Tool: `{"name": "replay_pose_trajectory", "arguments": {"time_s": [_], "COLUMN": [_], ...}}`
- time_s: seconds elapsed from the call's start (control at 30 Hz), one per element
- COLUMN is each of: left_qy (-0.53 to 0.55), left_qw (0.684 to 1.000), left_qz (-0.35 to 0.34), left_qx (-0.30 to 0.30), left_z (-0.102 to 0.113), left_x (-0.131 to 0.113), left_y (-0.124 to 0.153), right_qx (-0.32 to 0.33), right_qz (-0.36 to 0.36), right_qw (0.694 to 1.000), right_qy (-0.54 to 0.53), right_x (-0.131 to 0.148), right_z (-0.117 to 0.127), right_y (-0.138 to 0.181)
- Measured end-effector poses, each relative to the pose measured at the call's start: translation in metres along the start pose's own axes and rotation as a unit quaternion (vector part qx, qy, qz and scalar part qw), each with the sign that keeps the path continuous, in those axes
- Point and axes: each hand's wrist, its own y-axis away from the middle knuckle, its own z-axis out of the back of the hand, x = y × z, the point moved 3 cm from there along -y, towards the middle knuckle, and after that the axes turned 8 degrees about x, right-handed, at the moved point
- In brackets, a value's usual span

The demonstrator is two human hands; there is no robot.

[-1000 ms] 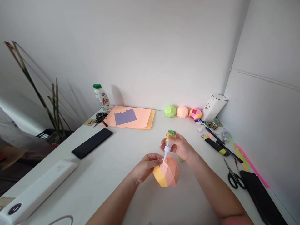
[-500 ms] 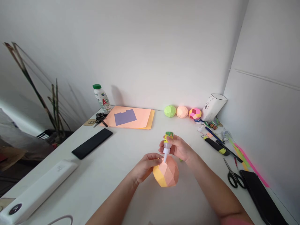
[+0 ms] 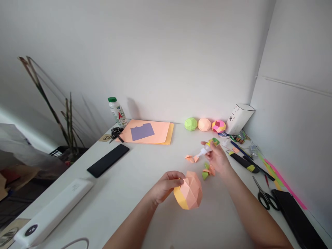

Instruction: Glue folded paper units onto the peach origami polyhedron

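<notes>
My left hand (image 3: 166, 185) is closed on an orange and yellow faceted paper ball (image 3: 189, 190), held just above the white table (image 3: 124, 193). My right hand (image 3: 219, 159) grips a small glue bottle (image 3: 207, 148) with a white nozzle pointing left, away from the ball. Small folded paper pieces in orange (image 3: 191, 158) lie under the nozzle, and more orange and green pieces (image 3: 207, 172) lie beside my right wrist.
Three finished paper balls (image 3: 204, 124) and a white box (image 3: 238, 118) stand at the back wall. Orange sheets (image 3: 147, 132), a drink bottle (image 3: 117, 112), keys (image 3: 114, 133), a black phone (image 3: 108, 159) lie left. Pens, a marker (image 3: 243, 162), scissors (image 3: 266, 197) lie right.
My right hand lifted the glue bottle off the ball and moved it right and away, uncovering the small paper pieces. The view shifted slightly.
</notes>
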Motion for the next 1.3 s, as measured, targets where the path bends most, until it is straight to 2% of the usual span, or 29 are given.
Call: {"name": "replay_pose_trajectory", "arguments": {"time_s": [0.13, 0.17, 0.2, 0.23, 0.3, 0.37, 0.53, 0.6, 0.67, 0.7, 0.77, 0.8, 0.87, 0.93, 1.0, 1.07, 1.17, 1.3], "left_qy": [-0.021, -0.029, -0.038, -0.046, -0.059, -0.069, -0.089, -0.095, -0.101, -0.105, -0.113, -0.119, -0.132, -0.15, -0.17, -0.185, -0.191, -0.201], "left_qw": [0.999, 0.999, 0.999, 0.998, 0.997, 0.997, 0.994, 0.993, 0.992, 0.991, 0.989, 0.987, 0.984, 0.981, 0.978, 0.976, 0.975, 0.973], "left_qz": [-0.011, -0.013, -0.013, -0.013, -0.012, -0.01, -0.004, -0.003, 0.001, 0.006, 0.018, 0.022, 0.025, 0.026, 0.035, 0.049, 0.067, 0.079], "left_qx": [0.024, 0.03, 0.036, 0.04, 0.042, 0.042, 0.058, 0.07, 0.081, 0.087, 0.097, 0.103, 0.113, 0.119, 0.113, 0.101, 0.094, 0.088], "left_z": [-0.005, -0.006, -0.006, -0.007, -0.006, -0.005, -0.005, -0.006, -0.007, -0.008, -0.01, -0.012, -0.014, -0.016, -0.017, -0.016, -0.015, -0.014], "left_x": [-0.003, -0.003, -0.003, -0.002, -0.001, 0.0, -0.001, -0.001, 0.001, 0.002, 0.004, 0.004, 0.005, 0.005, 0.005, 0.006, 0.009, 0.011], "left_y": [0.002, 0.003, 0.003, 0.003, 0.004, 0.003, 0.003, 0.004, 0.005, 0.005, 0.006, 0.007, 0.007, 0.007, 0.006, 0.005, 0.005, 0.004], "right_qx": [-0.069, -0.073, -0.084, -0.09, -0.086, -0.065, 0.024, 0.024, 0.002, -0.004, 0.005, 0.039, 0.139, 0.207, 0.241, 0.257, 0.259, 0.244], "right_qz": [0.063, 0.084, 0.109, 0.119, 0.107, 0.092, 0.075, 0.098, 0.158, 0.189, 0.203, 0.171, 0.05, -0.1, -0.217, -0.284, -0.334, -0.358], "right_qw": [0.992, 0.977, 0.944, 0.897, 0.868, 0.851, 0.822, 0.806, 0.789, 0.793, 0.838, 0.871, 0.923, 0.942, 0.933, 0.919, 0.905, 0.901], "right_qy": [0.08, 0.182, 0.299, 0.415, 0.477, 0.513, 0.564, 0.583, 0.594, 0.579, 0.506, 0.458, 0.354, 0.244, 0.156, 0.098, 0.039, -0.004], "right_x": [-0.006, -0.008, -0.011, -0.015, -0.026, -0.034, -0.039, -0.034, -0.024, -0.019, -0.013, -0.013, -0.02, -0.031, -0.041, -0.048, -0.053, -0.057], "right_z": [0.049, 0.06, 0.069, 0.077, 0.09, 0.097, 0.091, 0.08, 0.064, 0.054, 0.033, 0.022, 0.003, -0.008, -0.013, -0.013, -0.012, -0.012], "right_y": [0.023, 0.03, 0.038, 0.045, 0.054, 0.057, 0.057, 0.06, 0.068, 0.074, 0.085, 0.09, 0.098, 0.105, 0.11, 0.112, 0.112, 0.112]}}
